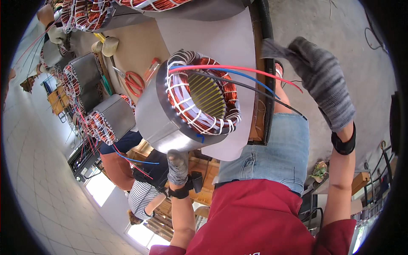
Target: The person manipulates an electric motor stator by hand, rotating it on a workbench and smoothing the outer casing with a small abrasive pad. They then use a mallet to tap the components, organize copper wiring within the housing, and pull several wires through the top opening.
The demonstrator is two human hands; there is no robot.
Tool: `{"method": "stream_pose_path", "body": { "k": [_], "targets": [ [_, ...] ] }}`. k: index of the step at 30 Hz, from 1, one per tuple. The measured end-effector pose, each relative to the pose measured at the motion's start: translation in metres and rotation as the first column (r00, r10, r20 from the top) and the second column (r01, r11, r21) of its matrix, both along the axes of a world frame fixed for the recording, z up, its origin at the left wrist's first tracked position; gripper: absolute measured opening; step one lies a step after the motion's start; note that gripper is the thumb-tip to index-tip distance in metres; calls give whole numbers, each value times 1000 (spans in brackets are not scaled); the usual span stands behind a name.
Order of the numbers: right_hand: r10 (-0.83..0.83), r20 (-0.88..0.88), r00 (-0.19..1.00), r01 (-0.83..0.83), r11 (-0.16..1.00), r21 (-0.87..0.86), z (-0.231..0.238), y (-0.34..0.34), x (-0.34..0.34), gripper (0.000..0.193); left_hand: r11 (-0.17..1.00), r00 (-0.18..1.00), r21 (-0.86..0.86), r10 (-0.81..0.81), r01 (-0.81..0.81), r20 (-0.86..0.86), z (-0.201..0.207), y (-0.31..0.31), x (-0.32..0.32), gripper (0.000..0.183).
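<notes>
A motor stator [159, 123] with a smooth grey metal core stands on a white sheet [212, 29] on the bench. Its ring of copper windings [180, 102] is laced with white cord. Red, blue and black lead wires [238, 69] run from the ring toward the right. My left hand [177, 167], in a grey knit glove, touches the near side of the core, with most of its fingers hidden. My right hand [324, 80], also gloved, is raised to the right, apart from the stator. Motion smears its fingertips, so I cannot tell whether they hold anything.
Several more stators [117, 117] stand along the bench at left, with loose leads hanging. Red tubing or cord [134, 83] and a yellow-handled mallet [110, 46] lie behind the stator. The bench's dark edge [268, 106] is beside my legs. Another person [144, 195] is at lower left.
</notes>
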State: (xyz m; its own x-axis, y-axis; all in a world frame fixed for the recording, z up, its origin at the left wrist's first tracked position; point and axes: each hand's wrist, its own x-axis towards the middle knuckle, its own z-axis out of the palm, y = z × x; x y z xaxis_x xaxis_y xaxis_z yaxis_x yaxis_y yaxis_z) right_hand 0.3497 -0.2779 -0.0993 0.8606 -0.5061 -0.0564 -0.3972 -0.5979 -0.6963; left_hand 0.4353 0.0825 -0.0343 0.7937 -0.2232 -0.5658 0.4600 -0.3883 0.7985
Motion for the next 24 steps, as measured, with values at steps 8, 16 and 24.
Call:
{"method": "stream_pose_path", "body": {
  "k": [8, 16, 24],
  "targets": [
    [192, -78, 978, -186, 980, 76, 10, 18, 82, 43, 994, 995, 40, -99, 99, -4, 9, -17, 7, 85],
    [92, 228, 969, -89, 996, -26, 11, 50, 58, 50, 993, 995, 113, -33, 23, 89, -4, -10, 1, 93],
    [161, 430, 888, -431, 617, 659, 14, 112, 2, 52, 965, 936, -138, 253, -224, 246, -17, -41, 2, 92]
  ]
}}
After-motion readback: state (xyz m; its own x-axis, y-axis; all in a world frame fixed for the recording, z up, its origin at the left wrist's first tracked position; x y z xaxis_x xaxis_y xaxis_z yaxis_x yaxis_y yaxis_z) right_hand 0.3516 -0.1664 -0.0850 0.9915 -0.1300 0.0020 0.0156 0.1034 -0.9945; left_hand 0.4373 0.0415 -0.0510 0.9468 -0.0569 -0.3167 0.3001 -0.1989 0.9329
